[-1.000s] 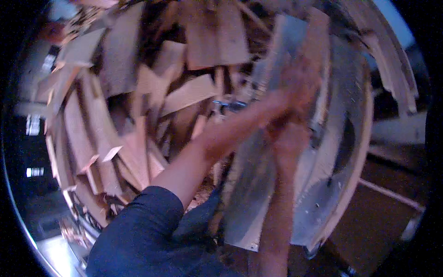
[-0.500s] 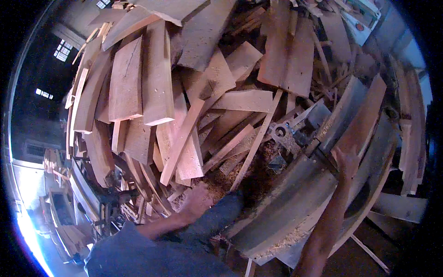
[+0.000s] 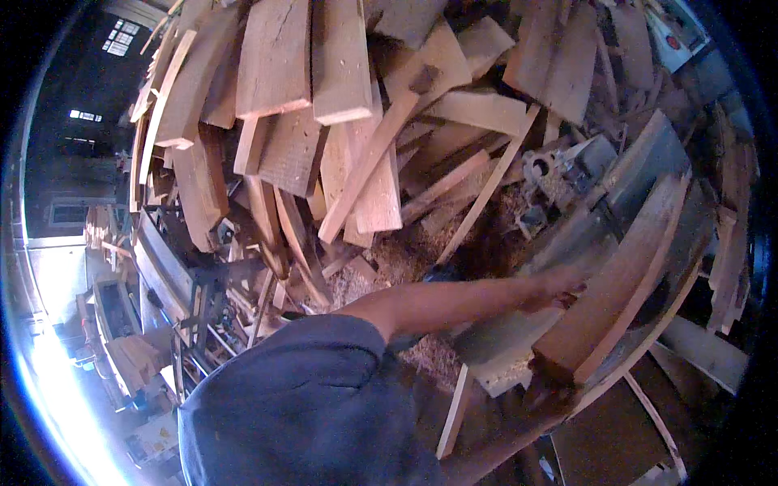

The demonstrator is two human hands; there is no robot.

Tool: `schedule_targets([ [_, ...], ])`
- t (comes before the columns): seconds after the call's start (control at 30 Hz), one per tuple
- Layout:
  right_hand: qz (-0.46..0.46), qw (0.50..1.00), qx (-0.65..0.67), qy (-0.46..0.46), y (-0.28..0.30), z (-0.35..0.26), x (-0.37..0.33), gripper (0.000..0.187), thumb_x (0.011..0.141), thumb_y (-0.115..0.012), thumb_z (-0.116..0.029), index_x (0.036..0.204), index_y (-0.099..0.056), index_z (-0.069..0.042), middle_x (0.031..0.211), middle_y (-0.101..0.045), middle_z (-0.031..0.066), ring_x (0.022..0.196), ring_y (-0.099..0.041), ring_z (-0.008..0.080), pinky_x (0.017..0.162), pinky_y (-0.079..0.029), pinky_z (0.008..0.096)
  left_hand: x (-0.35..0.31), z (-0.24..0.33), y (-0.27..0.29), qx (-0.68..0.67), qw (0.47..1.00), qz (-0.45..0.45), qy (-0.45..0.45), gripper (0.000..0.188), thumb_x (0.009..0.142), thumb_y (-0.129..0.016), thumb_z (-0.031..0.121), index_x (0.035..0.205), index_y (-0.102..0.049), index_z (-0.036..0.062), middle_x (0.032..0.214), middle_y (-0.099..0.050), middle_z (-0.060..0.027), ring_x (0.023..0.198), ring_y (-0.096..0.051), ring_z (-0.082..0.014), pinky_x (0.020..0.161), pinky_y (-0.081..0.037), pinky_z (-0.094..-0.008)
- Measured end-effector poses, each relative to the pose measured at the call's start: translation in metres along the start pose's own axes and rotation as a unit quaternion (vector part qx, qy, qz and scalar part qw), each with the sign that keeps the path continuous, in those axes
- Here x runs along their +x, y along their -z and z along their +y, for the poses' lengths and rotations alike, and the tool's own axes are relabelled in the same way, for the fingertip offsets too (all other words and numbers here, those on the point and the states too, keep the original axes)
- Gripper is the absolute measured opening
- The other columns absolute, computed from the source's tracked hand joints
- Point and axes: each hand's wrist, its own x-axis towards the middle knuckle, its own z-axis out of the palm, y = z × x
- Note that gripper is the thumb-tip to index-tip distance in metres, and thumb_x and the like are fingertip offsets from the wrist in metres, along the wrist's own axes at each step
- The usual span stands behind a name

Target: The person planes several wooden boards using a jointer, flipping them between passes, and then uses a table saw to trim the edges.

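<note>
A thick reddish-brown wooden plank (image 3: 624, 279) lies lengthwise along the grey metal bed (image 3: 506, 328) of a woodworking machine. My left arm reaches across, and my left hand (image 3: 559, 287) is at the plank's left edge, fingers stretched toward it. Whether they touch is unclear. At the plank's near end, my right hand (image 3: 555, 393) is closed around the underside of the wood, in shadow and partly hidden. Wood shavings (image 3: 429, 360) lie beside the bed.
A big heap of rough boards (image 3: 356, 162) rises ahead. A metal fitting with a round hole (image 3: 541, 167) sits beside the bed's far part. A narrow upright strip (image 3: 454, 413) stands by its near end. More boards (image 3: 725, 259) lean at the right.
The plank has come nearer along the bed. My right hand has moved from farther up to its near end. My left hand has swung right, to its edge. The view has shifted.
</note>
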Motion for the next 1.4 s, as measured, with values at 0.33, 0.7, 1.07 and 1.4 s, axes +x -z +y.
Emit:
schedule_targets([
  [0.33, 0.314, 0.883, -0.29, 0.195, -0.035, 0.035, -0.019, 0.086, 0.079, -0.076, -0.03, 0.149, -0.033, -0.005, 0.145, -0.044, 0.0209, 0.129, -0.048, 0.034, 0.107, -0.043, 0.0475, 0.011, 0.02, -0.052, 0.001, 0.998, -0.058, 0.02, 0.065, 0.097, -0.05, 0.06, 0.137, -0.057, 0.0089, 0.132, -0.061, -0.011, 0.12, -0.057, -0.0248, 0.104, -0.044, -0.0413],
  [0.7, 0.207, 0.955, 0.192, 0.091, -0.015, 0.157, -0.158, 0.061, 0.09, -0.057, -0.046, 0.137, -0.051, -0.008, 0.141, -0.051, 0.0121, 0.124, -0.052, 0.0298, 0.101, -0.048, 0.045, -0.168, -0.032, -0.071, 0.18, 0.982, -0.022, -0.055, 0.063, 0.092, -0.068, 0.044, 0.135, -0.054, 0.0007, 0.125, -0.063, -0.0093, 0.107, -0.061, -0.0172, 0.093, -0.05, -0.0347],
  [1.07, 0.196, 0.946, 0.224, 0.125, -0.056, 0.232, -0.274, 0.058, 0.085, -0.058, -0.04, 0.13, -0.057, -0.004, 0.124, -0.063, 0.0071, 0.11, -0.06, 0.0266, 0.094, -0.05, 0.0421, -0.29, -0.136, -0.071, 0.242, 0.968, 0.032, -0.057, 0.07, 0.088, -0.074, 0.044, 0.135, -0.047, -0.0001, 0.122, -0.063, -0.0116, 0.11, -0.061, -0.0205, 0.095, -0.05, -0.0355],
  [1.4, 0.252, 0.902, 0.337, 0.099, -0.064, 0.292, -0.296, 0.041, 0.088, -0.051, -0.044, 0.108, -0.062, -0.01, 0.12, -0.064, 0.0073, 0.111, -0.059, 0.0262, 0.093, -0.049, 0.0442, -0.309, -0.179, -0.033, 0.219, 0.974, 0.056, -0.009, 0.055, 0.095, -0.064, 0.042, 0.129, -0.052, -0.0003, 0.118, -0.064, -0.0124, 0.106, -0.062, -0.0194, 0.094, -0.05, -0.0346],
])
